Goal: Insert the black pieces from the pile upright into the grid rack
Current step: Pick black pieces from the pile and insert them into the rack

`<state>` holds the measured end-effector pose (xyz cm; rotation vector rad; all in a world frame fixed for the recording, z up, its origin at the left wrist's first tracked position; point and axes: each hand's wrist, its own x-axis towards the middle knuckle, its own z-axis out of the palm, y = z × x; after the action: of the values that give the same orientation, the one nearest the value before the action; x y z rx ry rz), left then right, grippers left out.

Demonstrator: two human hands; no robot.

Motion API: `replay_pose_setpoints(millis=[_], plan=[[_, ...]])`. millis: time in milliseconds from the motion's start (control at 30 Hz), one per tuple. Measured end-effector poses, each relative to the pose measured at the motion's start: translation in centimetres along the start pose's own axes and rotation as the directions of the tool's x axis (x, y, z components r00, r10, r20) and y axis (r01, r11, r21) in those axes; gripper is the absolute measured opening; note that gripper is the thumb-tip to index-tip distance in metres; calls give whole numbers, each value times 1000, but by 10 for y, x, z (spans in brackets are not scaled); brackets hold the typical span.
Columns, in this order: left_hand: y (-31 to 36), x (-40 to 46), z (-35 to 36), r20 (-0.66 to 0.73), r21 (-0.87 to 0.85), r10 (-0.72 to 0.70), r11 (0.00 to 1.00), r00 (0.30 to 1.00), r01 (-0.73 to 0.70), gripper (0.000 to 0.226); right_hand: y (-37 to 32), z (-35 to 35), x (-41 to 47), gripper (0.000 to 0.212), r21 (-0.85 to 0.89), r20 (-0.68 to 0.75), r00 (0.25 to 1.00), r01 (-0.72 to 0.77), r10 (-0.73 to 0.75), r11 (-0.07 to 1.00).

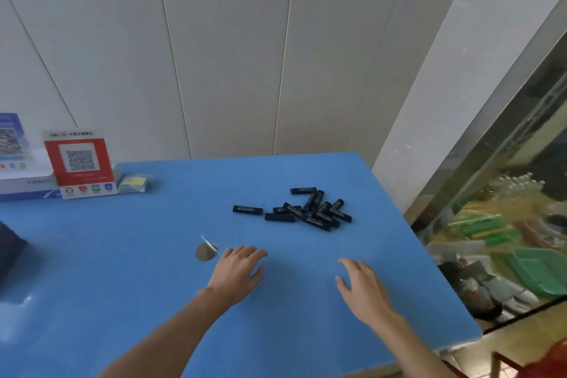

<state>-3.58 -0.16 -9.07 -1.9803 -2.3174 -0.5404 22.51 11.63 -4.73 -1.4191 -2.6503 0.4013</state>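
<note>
Head-height view down onto blue table (153,255)

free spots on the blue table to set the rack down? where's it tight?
Bare blue table between the red QR sign and the left hand; also the far strip behind the pile of black pieces. Small gap between the left hand and right hand. Crowded: the pile and the far-left corner signs.

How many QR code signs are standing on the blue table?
2: a red QR sign at the table's far left, and a blue QR sign beside it, cut off by the frame edge.
</note>
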Motion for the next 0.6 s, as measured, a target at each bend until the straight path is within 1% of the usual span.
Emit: replay_pose_setpoints(millis=[200,333,400,500,600], plan=[[4,59,20,-24,-31,-23,999,999,22,34,30,-10,64,37,-48,71,997,-4,8,999],[8,96,27,-71,-30,-27,999,997,25,39,50,-12,95,37,-49,72,997,-7,11,999],[12,109,28,-106,-31,-5,1000,994,2,40,59,-12,110,38,-36,71,997,2,0,999],[17,126,34,-137,-4,35,999,990,-36,43,67,-11,133,40,-4,37,999,14,-13,1000],[23,135,45,-119,21,37,999,992,-35,49,71,-6,151,41,-6,-40,999,25,-25,1000]])
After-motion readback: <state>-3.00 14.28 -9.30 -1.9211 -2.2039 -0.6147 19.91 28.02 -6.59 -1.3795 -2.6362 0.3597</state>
